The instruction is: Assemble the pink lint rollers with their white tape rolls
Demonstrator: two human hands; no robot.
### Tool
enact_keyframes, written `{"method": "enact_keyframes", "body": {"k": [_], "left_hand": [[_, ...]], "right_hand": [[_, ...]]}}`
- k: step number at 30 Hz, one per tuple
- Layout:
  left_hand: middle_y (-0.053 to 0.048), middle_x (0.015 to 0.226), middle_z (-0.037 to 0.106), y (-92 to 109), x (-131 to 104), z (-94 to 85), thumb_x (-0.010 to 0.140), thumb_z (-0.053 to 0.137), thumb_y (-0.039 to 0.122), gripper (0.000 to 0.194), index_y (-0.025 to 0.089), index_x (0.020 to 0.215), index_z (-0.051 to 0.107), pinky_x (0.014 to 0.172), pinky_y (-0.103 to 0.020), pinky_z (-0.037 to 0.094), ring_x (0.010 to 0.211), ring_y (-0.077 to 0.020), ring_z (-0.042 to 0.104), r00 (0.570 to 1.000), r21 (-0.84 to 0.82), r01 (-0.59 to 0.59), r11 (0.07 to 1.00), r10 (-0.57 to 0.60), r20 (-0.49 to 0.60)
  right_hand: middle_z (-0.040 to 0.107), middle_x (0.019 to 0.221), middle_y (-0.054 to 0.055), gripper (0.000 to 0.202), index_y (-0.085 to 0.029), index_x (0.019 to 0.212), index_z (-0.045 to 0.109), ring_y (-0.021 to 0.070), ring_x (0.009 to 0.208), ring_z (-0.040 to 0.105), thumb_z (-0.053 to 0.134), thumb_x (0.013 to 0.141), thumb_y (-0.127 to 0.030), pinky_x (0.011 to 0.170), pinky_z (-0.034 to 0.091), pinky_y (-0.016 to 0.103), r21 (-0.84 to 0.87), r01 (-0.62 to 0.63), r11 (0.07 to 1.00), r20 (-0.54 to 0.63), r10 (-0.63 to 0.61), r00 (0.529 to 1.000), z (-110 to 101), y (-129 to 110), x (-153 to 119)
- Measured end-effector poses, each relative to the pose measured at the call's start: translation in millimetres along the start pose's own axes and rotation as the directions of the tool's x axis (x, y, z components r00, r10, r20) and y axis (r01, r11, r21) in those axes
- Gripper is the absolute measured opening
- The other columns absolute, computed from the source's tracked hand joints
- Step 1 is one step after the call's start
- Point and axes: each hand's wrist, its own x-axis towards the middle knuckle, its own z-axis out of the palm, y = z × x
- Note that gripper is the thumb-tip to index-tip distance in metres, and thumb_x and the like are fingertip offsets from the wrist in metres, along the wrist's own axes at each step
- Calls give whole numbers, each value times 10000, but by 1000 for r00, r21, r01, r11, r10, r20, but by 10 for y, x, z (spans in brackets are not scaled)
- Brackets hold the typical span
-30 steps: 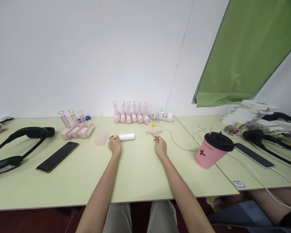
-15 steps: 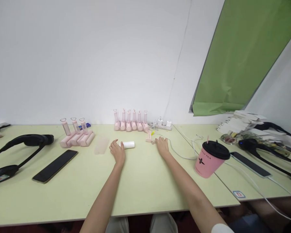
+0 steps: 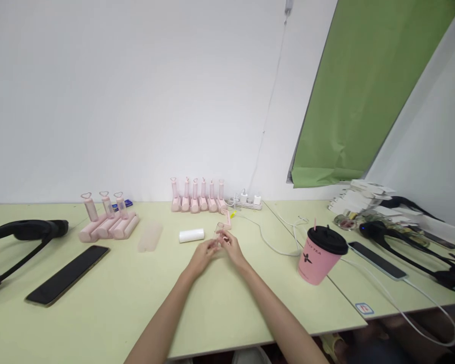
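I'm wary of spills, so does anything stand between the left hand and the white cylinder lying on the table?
Nothing visible stands between the left hand and the white cylinder. The black-lidded pink cup is beyond the right hand.

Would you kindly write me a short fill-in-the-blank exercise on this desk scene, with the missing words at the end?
1. The small cylinder near the left hand is coloured ____.
2. The pink cup wears a lid that is coloured ____.
3. On the leftmost group of pink devices, the heart-topped tubes number ____.
4. The large hanging sheet at the right is coloured ____.

Missing words: white; black; three; green.
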Motion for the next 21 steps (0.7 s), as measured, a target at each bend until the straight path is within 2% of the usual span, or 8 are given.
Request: {"method": "enact_keyframes", "body": {"k": [2,4,6,8,10,13,16,21], "left_hand": [[-20,748,597,-3,-6,26,794,434,411,291,153,824,565,636,-248,377,685,-149,515,999,43,25,999,-27,44],[-8,681,572,-16,-8,-8,794,424,429,302,156,764,549,583,-237,344,628,-139,490,998,139,68,988,-69,4],[-8,661,563,-30,-12,-63,800,409,441,314,166,727,541,566,-238,318,610,-141,481,995,256,96,962,-93,-24],[-17,689,579,-37,-21,-95,801,420,420,284,176,735,548,580,-243,314,631,-150,494,997,342,65,937,-72,7],[-32,773,608,-33,-34,-86,793,451,377,225,185,803,567,627,-250,332,698,-162,520,997,374,-2,927,-25,68],[-53,877,622,-14,-52,-34,782,478,338,219,187,910,570,696,-260,350,786,-174,539,993,388,-48,920,3,117],[-52,867,625,4,-62,-9,783,478,340,211,184,895,566,689,-259,356,778,-174,544,992,409,-41,912,-13,128],[-50,830,626,31,-59,-37,800,445,339,201,180,850,558,654,-255,356,746,-172,549,990,423,3,906,-62,125]], "right_hand": [[508,778,-7,367,-245,1087,490,129,659,500,491,774,-436,615,402,256,158,-55,986,-10,57,998,40,52,-49],[481,789,-17,439,-277,1178,395,118,643,484,491,776,-424,626,403,256,239,-31,970,-153,69,986,5,75,-70],[463,816,-19,476,-297,1223,320,114,669,481,477,787,-407,682,402,266,257,36,966,-363,62,930,-81,80,-69],[454,840,-15,469,-294,1218,313,116,708,490,473,789,-397,736,399,281,252,77,965,-484,56,873,-169,86,-60],[454,846,-9,443,-275,1180,351,124,728,502,485,777,-401,759,402,298,257,86,963,-491,53,870,-214,105,-54],[467,831,-2,399,-250,1113,403,139,742,523,499,763,-415,769,412,321,272,85,959,-435,43,900,-183,136,-59],[484,829,1,364,-240,1066,421,145,760,540,500,763,-427,788,416,334,293,98,951,-420,36,907,-122,142,-64],[493,862,11,358,-234,1059,414,144,797,548,480,779,-446,816,414,337,298,104,949,-478,54,877,-139,143,-67]]}}
